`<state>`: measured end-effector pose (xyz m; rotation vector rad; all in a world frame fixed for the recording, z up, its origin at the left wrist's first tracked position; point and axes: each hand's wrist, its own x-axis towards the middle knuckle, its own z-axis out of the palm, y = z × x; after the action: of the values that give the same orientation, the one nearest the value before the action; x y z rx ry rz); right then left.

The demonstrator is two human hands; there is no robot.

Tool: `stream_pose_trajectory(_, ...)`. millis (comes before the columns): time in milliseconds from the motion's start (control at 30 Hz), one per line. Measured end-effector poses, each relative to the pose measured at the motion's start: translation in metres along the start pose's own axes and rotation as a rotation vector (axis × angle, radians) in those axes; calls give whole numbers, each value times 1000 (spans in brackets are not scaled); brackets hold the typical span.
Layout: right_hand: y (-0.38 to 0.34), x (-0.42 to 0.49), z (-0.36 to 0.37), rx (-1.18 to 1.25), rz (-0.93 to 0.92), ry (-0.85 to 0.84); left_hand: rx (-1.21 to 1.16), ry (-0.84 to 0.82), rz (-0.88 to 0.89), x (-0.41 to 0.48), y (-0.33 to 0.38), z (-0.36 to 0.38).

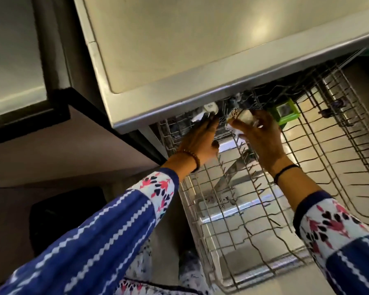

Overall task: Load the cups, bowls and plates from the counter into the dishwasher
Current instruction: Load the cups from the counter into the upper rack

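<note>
A wire dishwasher rack [228, 271] is pulled out below me, under the edge of a steel counter [200, 50]. My left hand [200, 139] reaches to the rack's far left corner and grips a white cup [209, 109] lying there, partly under the counter edge. My right hand [262, 141] holds a small white cup with a dark pattern [243, 117], tilted on its side just above the rack's tines. Both cups sit close together at the far end of the rack.
A green plastic clip or holder [283, 112] is fixed to the rack just right of my right hand. The open dishwasher door [232, 209] shows through the wires. A dark cabinet edge [30, 116] lies to the left. A dark bin [66, 220] stands lower left.
</note>
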<state>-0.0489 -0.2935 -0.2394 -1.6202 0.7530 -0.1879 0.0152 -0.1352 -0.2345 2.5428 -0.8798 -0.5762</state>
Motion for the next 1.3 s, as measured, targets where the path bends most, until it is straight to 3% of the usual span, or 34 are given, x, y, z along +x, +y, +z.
stream_pose_trajectory(133,3,26,12,-307,-147,43,214,24,44,20,-7,6)
stream_pose_trajectory(333,-2,55,34,-456,-322,112,257,121,35,11,-12,2)
stream_pose_trajectory(533,2,82,47,-657,-308,27,240,122,2,8,-17,1)
stream_pose_trajectory(767,7,89,47,-728,-299,-74,255,147,3,7,-19,1)
stream_pose_trajectory(967,2,83,48,-885,-398,-299,263,140,-19,8,-18,4)
stream_pose_trajectory(1300,6,90,39,-1085,-235,-314,231,158,-29,9,-25,9)
